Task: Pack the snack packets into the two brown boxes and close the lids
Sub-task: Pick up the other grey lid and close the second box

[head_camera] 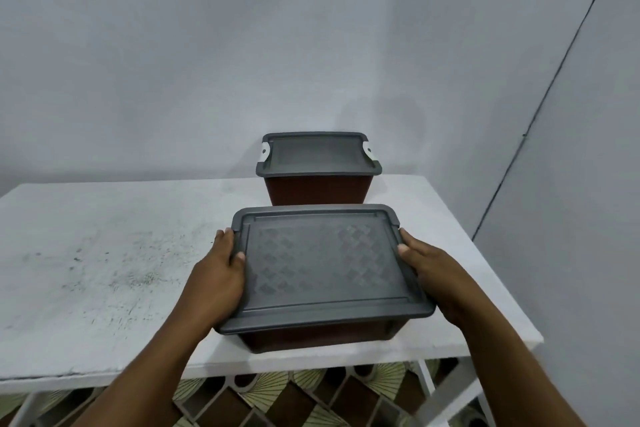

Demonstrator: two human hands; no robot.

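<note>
Two brown boxes with grey lids stand on the white table (104, 270). The near box (311, 338) is by the front edge, its patterned grey lid (322, 263) lying flat on top. My left hand (218, 277) grips the lid's left side, thumb on top. My right hand (436, 274) grips the right side the same way. The far box (317, 189) stands behind it near the wall, its grey lid (317, 152) on, with white latches at both ends. No snack packets are in sight.
The grey wall rises right behind the far box, and a wall panel (571, 184) stands close on the right. The table's left half is bare, scuffed white surface. Patterned floor tiles (294, 399) show beneath the table's front edge.
</note>
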